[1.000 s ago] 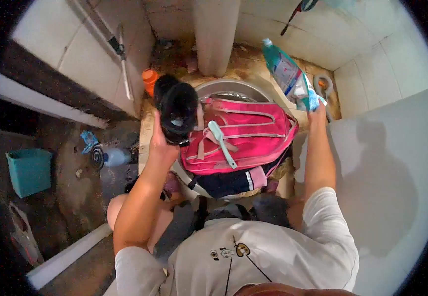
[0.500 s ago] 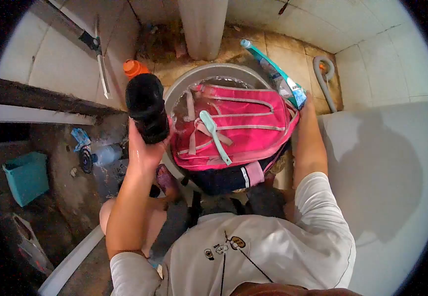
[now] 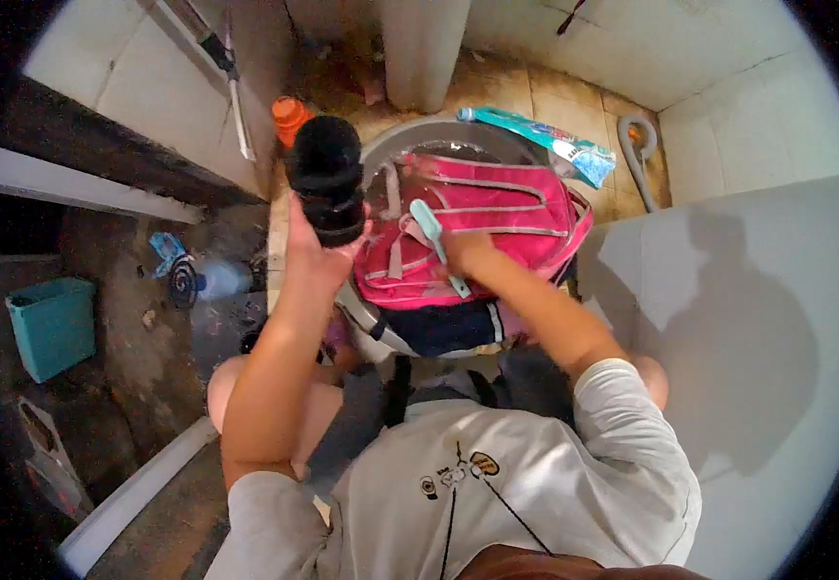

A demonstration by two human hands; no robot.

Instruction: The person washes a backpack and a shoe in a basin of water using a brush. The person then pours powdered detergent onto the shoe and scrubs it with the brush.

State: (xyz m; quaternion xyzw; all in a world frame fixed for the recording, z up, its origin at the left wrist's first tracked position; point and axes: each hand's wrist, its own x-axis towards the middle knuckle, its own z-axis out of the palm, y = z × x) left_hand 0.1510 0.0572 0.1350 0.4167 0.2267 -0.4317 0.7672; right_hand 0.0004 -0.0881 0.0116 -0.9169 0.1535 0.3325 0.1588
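Observation:
My left hand (image 3: pixel 321 253) is closed around a black shoe (image 3: pixel 328 179), holding it up at the left of a grey basin (image 3: pixel 373 155). A wet pink backpack (image 3: pixel 506 220) with grey trim and a dark base fills much of the basin, with water around it. On the backpack lies a pale green scrubbing brush (image 3: pixel 427 221). My right hand (image 3: pixel 470 255) is at the brush's handle with its fingers curled over it, partly hidden from above. A teal detergent bag (image 3: pixel 545 137) rests at the basin's far right rim, apart from both hands.
An orange container (image 3: pixel 291 117) stands behind the shoe. A white pillar (image 3: pixel 423 53) rises behind the basin, and a grey hose (image 3: pixel 635 159) curls at the right. To the left are a teal bin (image 3: pixel 52 329) and a plastic bottle (image 3: pixel 221 278). A pale panel (image 3: pixel 738 329) borders the right side.
My right hand has let go of the detergent bag and moved left to the brush handle. The bag now lies down at the rim. My left hand still holds the shoe.

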